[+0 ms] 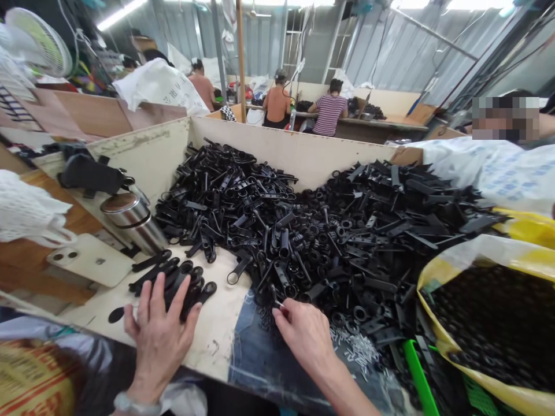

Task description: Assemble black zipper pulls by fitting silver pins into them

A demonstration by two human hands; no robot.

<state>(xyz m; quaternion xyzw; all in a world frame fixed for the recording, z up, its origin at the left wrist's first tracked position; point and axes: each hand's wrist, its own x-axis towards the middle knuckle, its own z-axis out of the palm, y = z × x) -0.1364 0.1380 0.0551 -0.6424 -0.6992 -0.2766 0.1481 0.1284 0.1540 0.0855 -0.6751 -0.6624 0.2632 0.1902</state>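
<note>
My left hand point(162, 329) lies with fingers spread over a small group of black plastic parts with ring ends point(186, 283). My right hand point(303, 329) is pinched at the front edge of the big pile, its thumb and forefinger closed on a thin silvery piece point(280, 304), too small to identify. Black ring-ended plastic parts point(225, 190) are heaped before both hands. Small silvery pins or screws point(358, 349) lie scattered on dark blue cloth point(255, 352) beside my right wrist.
A steel flask point(134, 219) and a phone point(91, 260) stand at the left. On the right are a yellow-and-white sack point(437, 271) of small black pieces and a green basket point(418, 375). Low boards point(277, 144) border the pile. Several people sit farther back.
</note>
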